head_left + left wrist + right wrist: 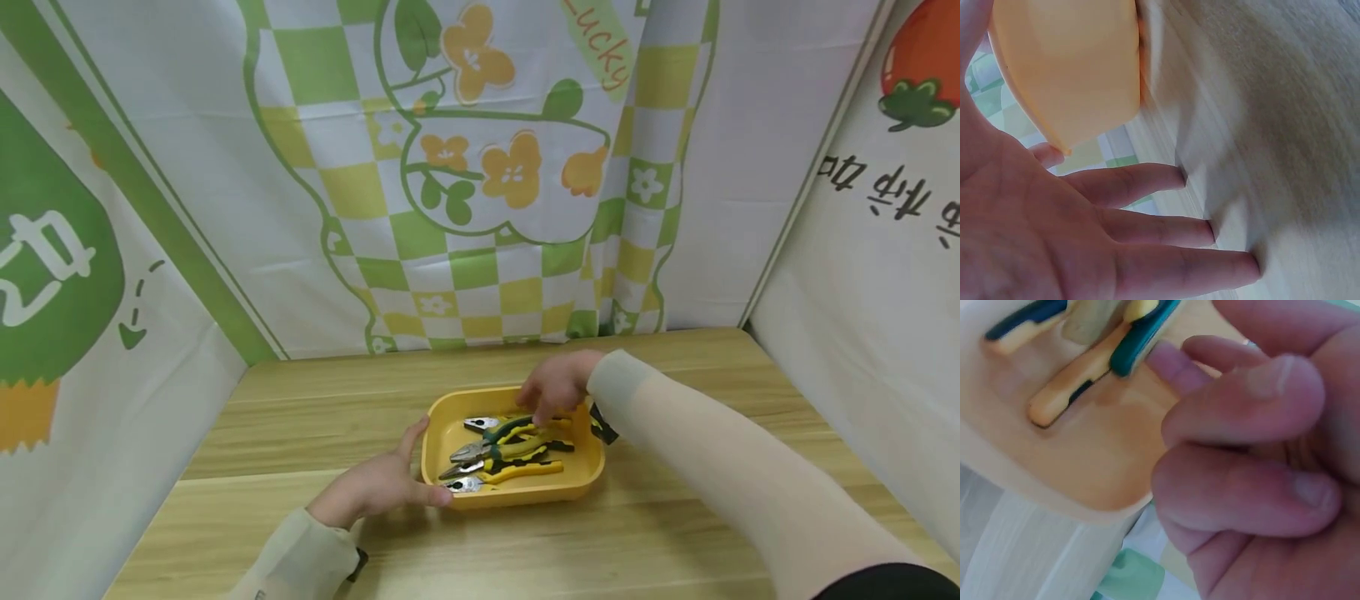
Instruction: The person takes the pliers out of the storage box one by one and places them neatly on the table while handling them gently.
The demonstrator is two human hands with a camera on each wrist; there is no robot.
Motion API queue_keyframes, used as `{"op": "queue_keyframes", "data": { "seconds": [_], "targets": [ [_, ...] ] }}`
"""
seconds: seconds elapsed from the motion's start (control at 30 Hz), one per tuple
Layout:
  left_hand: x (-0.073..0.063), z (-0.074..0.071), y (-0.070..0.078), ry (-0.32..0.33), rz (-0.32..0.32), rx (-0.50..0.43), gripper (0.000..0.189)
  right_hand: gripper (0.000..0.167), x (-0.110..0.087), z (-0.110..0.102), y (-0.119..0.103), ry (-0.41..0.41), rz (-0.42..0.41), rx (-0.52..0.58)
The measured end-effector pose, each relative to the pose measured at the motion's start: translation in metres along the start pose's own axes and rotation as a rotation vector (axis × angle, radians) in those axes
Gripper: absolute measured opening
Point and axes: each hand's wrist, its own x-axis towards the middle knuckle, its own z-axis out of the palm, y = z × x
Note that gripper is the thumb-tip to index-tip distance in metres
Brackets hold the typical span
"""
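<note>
A yellow plastic tray [588,483] holds several pliers, with metal heads to the left and handles to the right. My left hand [382,483] is at the tray's left end, its thumb and forefinger spread along the rim. In the left wrist view, the other fingers [1166,228] stretch straight, tips down on the tabletop. My right hand [558,387] reaches over the back right rim. Its fingers [1241,400] bend loosely, one fingertip right beside the green-and-yellow pliers' handle [1132,347]; no tool shows within the curled fingers. Lowest in the tray lie yellow-handled pliers [525,471].
The tray stands on a light wood-grain table [315,433]. A patterned cloth [480,275] hangs behind the table's back edge, and printed white cloth panels [847,275] flank both sides.
</note>
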Motion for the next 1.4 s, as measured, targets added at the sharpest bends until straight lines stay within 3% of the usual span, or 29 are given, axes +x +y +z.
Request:
{"op": "queue_keyframes", "data": {
  "seconds": [0.27,0.53,0.77,1.0,1.1,1.17,1.33,1.4],
  "targets": [
    [0.0,0.001,-0.001,0.008,0.011,0.018,0.135,0.048,-0.003,0.013,0.005,-0.025,0.092,0.032],
    [0.0,0.002,0.0,-0.002,0.008,0.023,0.135,0.026,-0.003,0.016,0.009,0.036,0.046,0.1],
    [-0.001,0.002,0.0,0.001,0.013,0.024,0.135,0.038,-0.003,0.013,0.006,0.091,0.049,0.138],
    [0.0,0.001,-0.001,-0.002,0.009,0.022,0.134,0.034,-0.004,0.015,-0.002,0.112,0.02,0.033],
    [0.001,0.001,-0.001,-0.003,0.009,0.02,0.134,0.026,-0.003,0.016,-0.004,0.131,-0.015,-0.041],
    [0.001,0.001,-0.001,0.0,0.008,0.022,0.135,0.011,-0.002,0.018,-0.004,0.138,-0.034,-0.077],
    [0.0,0.001,0.0,0.006,0.007,0.022,0.135,0.048,-0.001,0.019,-0.003,0.135,-0.061,-0.073],
    [0.0,0.001,0.0,0.005,0.007,0.023,0.135,0.051,-0.001,0.018,-0.003,0.13,-0.077,-0.084]
  ]
}}
